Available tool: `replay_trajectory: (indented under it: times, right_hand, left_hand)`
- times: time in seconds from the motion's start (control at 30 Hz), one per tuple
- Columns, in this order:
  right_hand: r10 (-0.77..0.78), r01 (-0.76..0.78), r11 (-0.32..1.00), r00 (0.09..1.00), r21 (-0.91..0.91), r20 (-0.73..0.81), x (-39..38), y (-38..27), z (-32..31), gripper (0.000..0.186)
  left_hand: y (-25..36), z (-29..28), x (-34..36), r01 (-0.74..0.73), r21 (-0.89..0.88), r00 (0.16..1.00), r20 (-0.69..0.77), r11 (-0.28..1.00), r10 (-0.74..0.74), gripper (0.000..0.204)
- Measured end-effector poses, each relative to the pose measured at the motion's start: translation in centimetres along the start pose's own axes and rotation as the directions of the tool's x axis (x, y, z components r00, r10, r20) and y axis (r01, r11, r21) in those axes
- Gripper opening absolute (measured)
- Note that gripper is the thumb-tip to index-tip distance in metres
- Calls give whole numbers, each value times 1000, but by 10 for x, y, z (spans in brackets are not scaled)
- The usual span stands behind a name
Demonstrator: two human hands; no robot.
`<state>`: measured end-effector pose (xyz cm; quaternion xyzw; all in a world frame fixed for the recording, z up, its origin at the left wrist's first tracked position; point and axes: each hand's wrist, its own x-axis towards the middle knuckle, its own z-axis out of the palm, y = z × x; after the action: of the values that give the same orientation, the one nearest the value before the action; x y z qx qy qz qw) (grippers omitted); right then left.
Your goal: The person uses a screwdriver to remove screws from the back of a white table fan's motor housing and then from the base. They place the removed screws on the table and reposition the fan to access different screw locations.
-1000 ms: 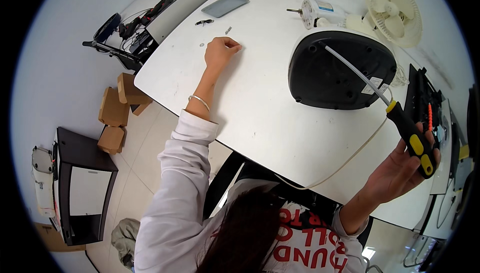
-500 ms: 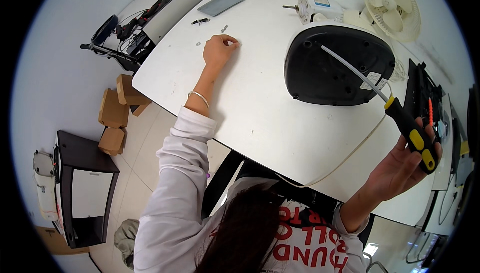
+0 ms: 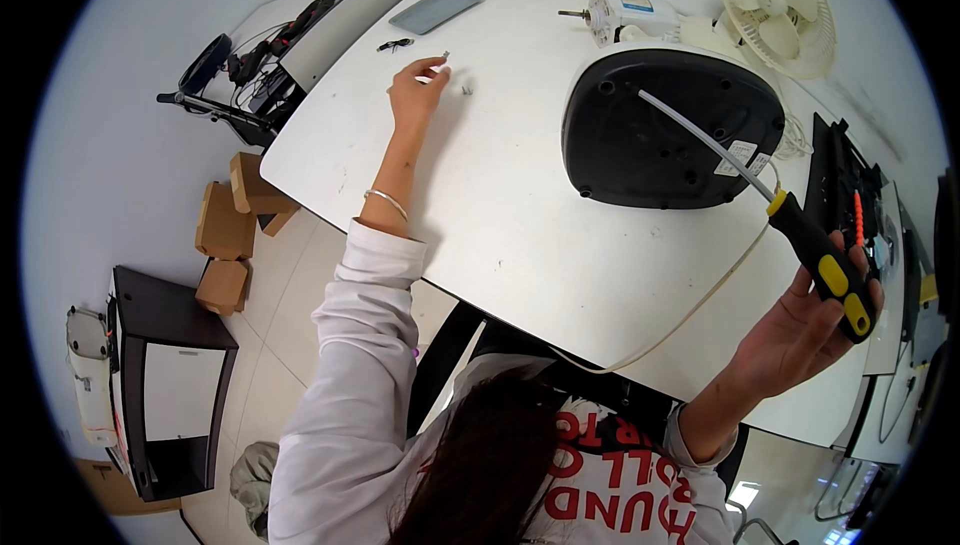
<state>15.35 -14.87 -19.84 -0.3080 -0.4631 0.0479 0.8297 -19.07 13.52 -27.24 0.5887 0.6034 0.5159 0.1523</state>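
My right hand [image 3: 795,330] is wrapped round the black and yellow handle of a screwdriver [image 3: 826,263]. Its long shaft slants up and left over the black underside of a fan base [image 3: 650,155], which lies bottom up; whether the tip touches it I cannot tell. Over the far left of the white table [image 3: 500,205], my left hand [image 3: 415,97] has its thumb and forefinger curled close together. A small screw-like metal piece [image 3: 446,54] shows at those fingertips. Just right of this hand lie a few more tiny metal pieces [image 3: 467,90].
A grey tray [image 3: 437,10] and a short black cable [image 3: 396,44] lie at the back left. Behind the base are a white motor housing [image 3: 632,15] and a cream fan head [image 3: 778,10]. A cream cord [image 3: 700,310] crosses the front. Cardboard boxes [image 3: 226,220] stand off the left edge.
My left hand has moved left and slightly away from me, to the small metal piece. Tiny pieces now show where its fingertips were. The right hand and screwdriver have hardly moved.
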Motion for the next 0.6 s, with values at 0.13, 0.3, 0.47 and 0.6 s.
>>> replay_trajectory:
  times: [0.13,0.3,0.47,0.6]
  right_hand:
    - [0,0,1000,1000,-7,0,-1,0,-3,44]
    - [-196,185,981,937,-66,-288,3,-18,-6,40]
    - [-444,325,877,832,-355,-334,7,-47,-36,37]
    - [-388,274,866,896,-418,-217,-7,-35,-48,38]
  left_hand:
    - [-15,4,6,3,-11,999,38,1000,-3,30]
    - [36,-1,-9,-419,-108,861,-362,901,357,19]
    - [131,-8,-58,-715,-167,696,-261,679,668,15]
    - [211,3,-91,-936,-64,351,-113,345,930,26]
